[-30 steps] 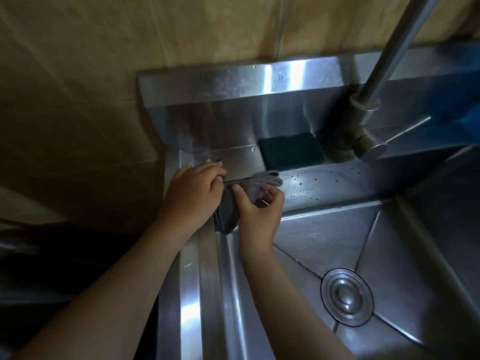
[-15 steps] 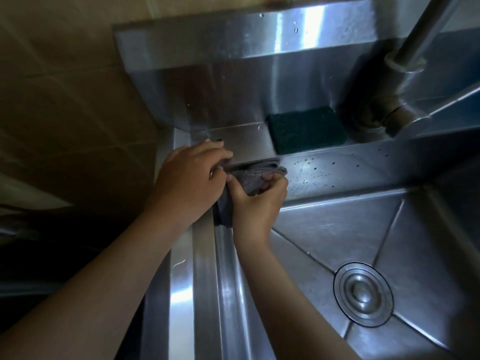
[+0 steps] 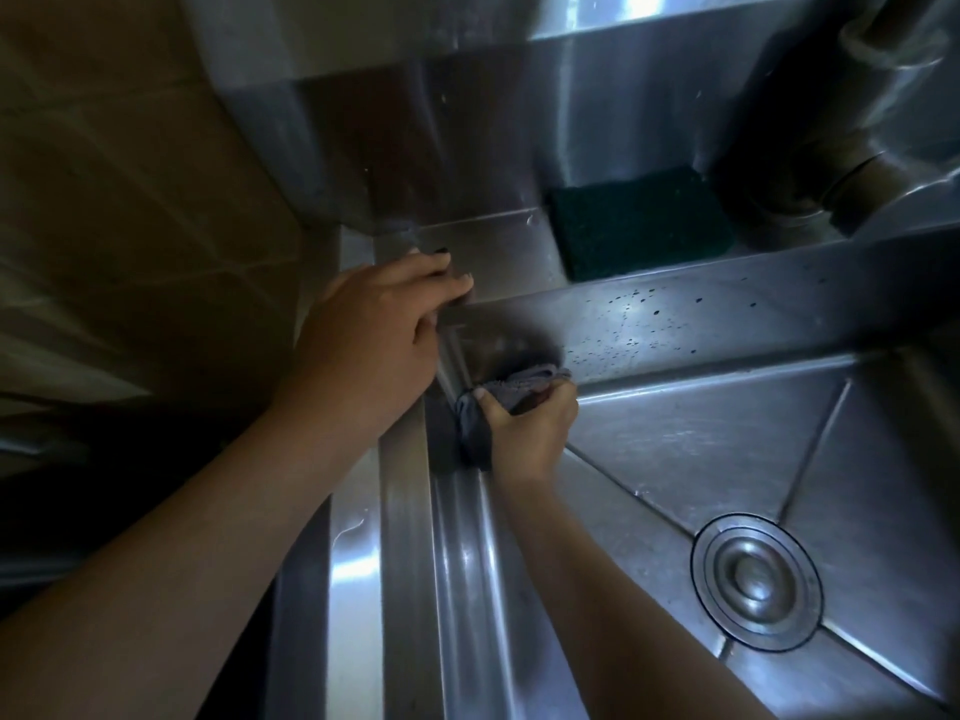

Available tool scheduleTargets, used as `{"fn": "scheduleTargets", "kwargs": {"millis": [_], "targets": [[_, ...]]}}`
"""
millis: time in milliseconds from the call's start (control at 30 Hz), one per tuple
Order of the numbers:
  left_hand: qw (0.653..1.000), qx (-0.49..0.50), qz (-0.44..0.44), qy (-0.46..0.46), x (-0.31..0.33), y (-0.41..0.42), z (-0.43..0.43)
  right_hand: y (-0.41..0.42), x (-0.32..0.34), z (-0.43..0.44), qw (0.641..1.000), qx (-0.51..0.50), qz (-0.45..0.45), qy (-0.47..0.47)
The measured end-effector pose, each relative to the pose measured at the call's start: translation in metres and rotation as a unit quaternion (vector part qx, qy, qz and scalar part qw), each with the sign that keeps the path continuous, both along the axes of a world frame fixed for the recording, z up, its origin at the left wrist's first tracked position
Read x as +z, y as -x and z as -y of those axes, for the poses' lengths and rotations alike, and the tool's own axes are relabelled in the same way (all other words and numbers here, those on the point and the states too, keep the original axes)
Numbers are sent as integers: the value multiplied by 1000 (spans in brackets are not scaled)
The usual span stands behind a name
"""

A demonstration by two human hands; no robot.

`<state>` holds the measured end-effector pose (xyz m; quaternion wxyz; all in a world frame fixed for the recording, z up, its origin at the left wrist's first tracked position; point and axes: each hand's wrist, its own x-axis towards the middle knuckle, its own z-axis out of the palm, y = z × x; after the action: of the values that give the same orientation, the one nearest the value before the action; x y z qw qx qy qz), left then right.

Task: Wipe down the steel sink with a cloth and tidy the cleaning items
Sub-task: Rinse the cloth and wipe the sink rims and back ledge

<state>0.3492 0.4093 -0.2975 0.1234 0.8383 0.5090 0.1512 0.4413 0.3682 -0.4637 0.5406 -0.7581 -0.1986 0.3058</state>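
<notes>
The steel sink fills the right of the head view, its back wall speckled with water drops. My right hand grips a bunched grey cloth against the basin's far left corner, low on the wall. On the rim at that corner rests my left hand, fingers fairly straight and holding nothing. A dark green scouring pad lies on the back ledge, apart from both hands.
The round drain strainer sits in the basin floor at the right. The tap base stands on the ledge right of the pad. A steel splashback rises behind. Tiled wall lies to the left.
My left hand has let go of the cloth and now rests on the rim. My right hand has carried the cloth down into the basin corner. The camera has moved closer.
</notes>
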Motion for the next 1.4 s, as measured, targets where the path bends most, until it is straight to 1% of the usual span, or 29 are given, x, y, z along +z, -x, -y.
{"fn": "scheduleTargets", "kwargs": {"millis": [133,267,433,700,767,833,967,1200,1400], "targets": [[1000,-4,2,-1,0,0,-1,-2,-9,-1,999,-10,-4,36],[1000,-6,6,-1,2,1,-1,-3,-9,0,999,-24,-10,36],[1000,-5,-8,1,3,0,1,-6,10,3,998,-42,-37,-13],[1000,-8,-24,3,5,-2,2,-4,92,3,991,-61,-59,-106],[1000,-6,-21,-1,6,-2,2,-5,106,2,988,-65,-63,-128],[1000,-6,-16,-2,6,-2,1,-6,111,1,988,-62,-61,-130],[1000,-2,-18,-6,4,-2,2,-5,96,1,992,-51,-23,-109],[1000,-6,-28,-8,1,-1,0,-6,40,2,994,-36,59,-81],[1000,-10,-22,-12,0,0,-2,-15,1,3,996,-3,89,2]]}}
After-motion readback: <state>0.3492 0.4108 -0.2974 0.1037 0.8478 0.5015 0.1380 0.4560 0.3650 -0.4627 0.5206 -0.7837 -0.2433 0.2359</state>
